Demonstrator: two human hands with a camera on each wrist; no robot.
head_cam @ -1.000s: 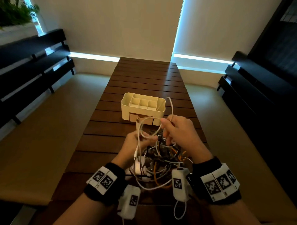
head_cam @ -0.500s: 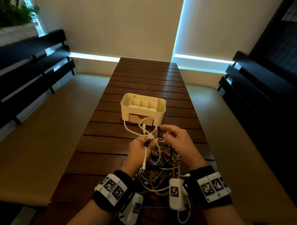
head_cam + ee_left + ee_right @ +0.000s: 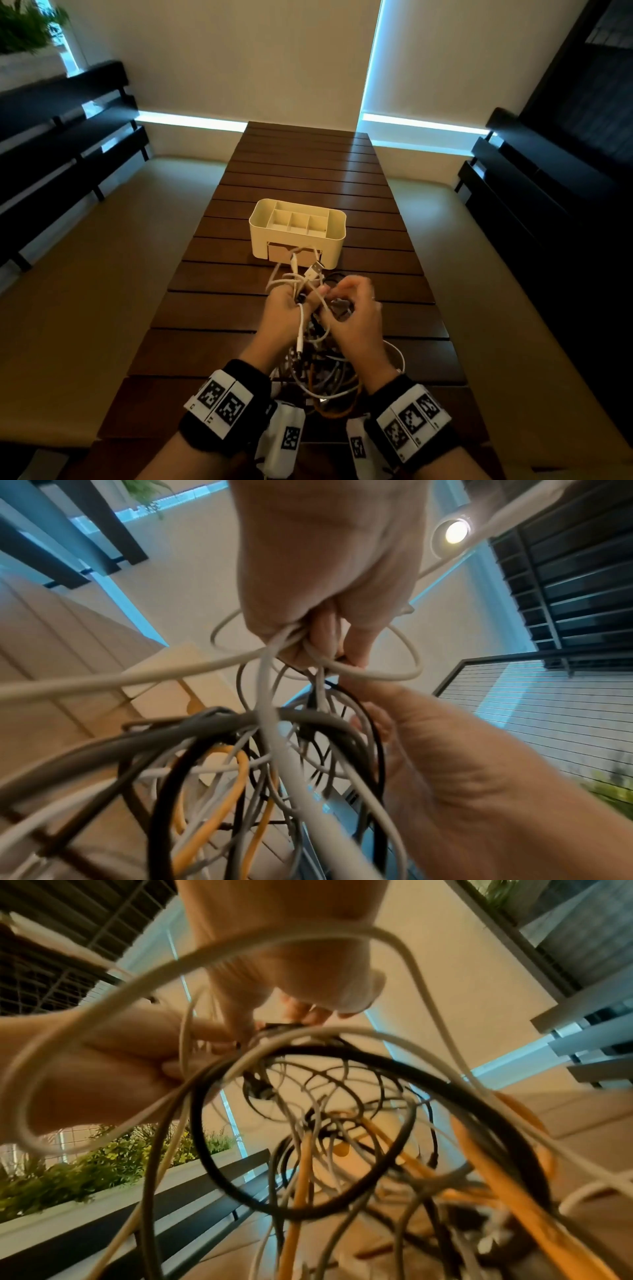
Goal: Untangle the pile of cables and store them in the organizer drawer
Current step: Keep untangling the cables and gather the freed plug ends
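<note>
Both hands work together over the cable pile (image 3: 325, 373), which lies on the table (image 3: 212, 308) just in front of the organizer (image 3: 297, 233). Left hand (image 3: 284, 310) clutches a bunch of white cable (image 3: 298, 279); right hand (image 3: 356, 308) pinches a dark strand beside it

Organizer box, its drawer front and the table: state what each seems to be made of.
Organizer box: looks like moulded plastic, cream, matte, with rounded corners and thin, even divider walls.
Drawer front: tan and flat, perhaps wood or cardboard; the view leaves it open.
Table: apparently wood slats, dark brown with a slight sheen, parallel boards with gaps between them.
</note>
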